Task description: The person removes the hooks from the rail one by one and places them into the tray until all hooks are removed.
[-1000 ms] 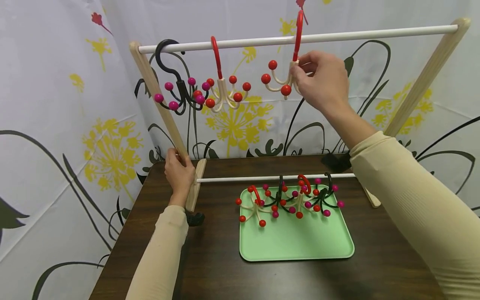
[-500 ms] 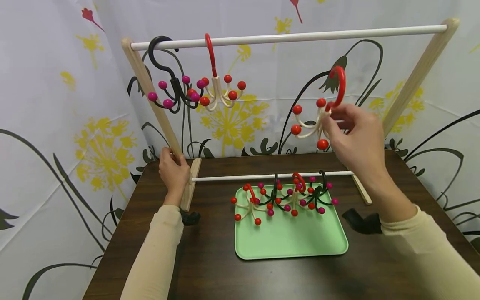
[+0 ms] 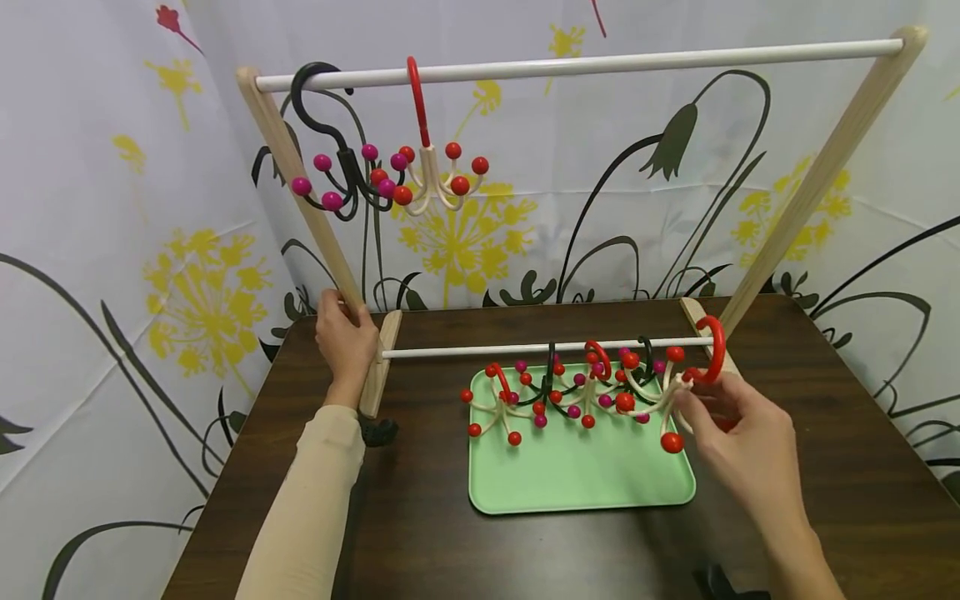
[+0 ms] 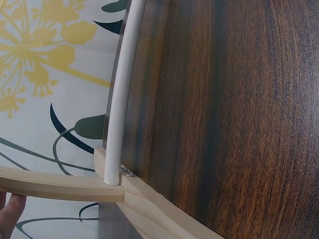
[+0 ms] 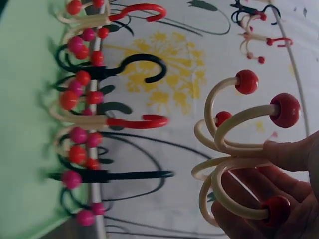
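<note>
My right hand (image 3: 738,442) pinches a cream octopus-style hanger (image 5: 234,154) with red ball tips and a red hook, thumb and fingers at its stem. The hanger is tilted over the back right of the green tray (image 3: 577,483). Around the left wooden post (image 3: 330,242) of a rack, low down, my left hand (image 3: 345,337) is wrapped; only its fingertips show in the left wrist view. From the upper white rail (image 3: 570,67) hang a black hanger with pink balls (image 3: 348,171) and a cream one with red balls (image 3: 429,171).
Several more hangers, cream (image 3: 502,406) and black (image 3: 547,383), stand along the tray's back half. Close behind them runs the rack's lower white rail (image 3: 450,352). The right post (image 3: 825,175) slants up from its foot on the dark wooden table (image 3: 420,533). A floral curtain (image 3: 585,225) backs everything.
My right hand has taken the cream hanger off the upper rail, brought it down and right, and now holds it over the tray's back right. My left hand stays on the post.
</note>
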Motion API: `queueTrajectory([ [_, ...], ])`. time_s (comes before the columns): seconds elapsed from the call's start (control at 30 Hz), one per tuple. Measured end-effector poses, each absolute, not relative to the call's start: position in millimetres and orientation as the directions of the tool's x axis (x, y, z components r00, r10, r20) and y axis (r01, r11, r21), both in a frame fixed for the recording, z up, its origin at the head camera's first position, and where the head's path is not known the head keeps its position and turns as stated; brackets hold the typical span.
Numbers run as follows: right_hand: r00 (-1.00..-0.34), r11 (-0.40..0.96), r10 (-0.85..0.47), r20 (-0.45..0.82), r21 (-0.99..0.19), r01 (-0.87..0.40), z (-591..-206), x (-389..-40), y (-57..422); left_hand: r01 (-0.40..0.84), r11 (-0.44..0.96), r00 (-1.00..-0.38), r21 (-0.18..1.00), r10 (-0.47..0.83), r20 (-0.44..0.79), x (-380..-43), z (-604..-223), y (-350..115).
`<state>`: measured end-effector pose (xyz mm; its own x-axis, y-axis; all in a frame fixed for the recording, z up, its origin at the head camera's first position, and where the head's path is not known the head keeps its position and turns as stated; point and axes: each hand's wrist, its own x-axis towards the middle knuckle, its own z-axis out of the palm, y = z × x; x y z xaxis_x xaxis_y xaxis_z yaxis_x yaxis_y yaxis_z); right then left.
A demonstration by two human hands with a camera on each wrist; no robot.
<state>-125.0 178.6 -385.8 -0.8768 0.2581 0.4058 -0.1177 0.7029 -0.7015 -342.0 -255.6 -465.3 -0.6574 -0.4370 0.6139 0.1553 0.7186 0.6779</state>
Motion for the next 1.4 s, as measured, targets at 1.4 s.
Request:
queueTrajectory([
  [1.4,-0.93,0.73,0.299,0.214,-0.679,0.078,-509.9,-117.8,181.3,0.18,0.731,-0.654,0.658,-0.411,0.635,-343.7,-465.9,-258.2],
])
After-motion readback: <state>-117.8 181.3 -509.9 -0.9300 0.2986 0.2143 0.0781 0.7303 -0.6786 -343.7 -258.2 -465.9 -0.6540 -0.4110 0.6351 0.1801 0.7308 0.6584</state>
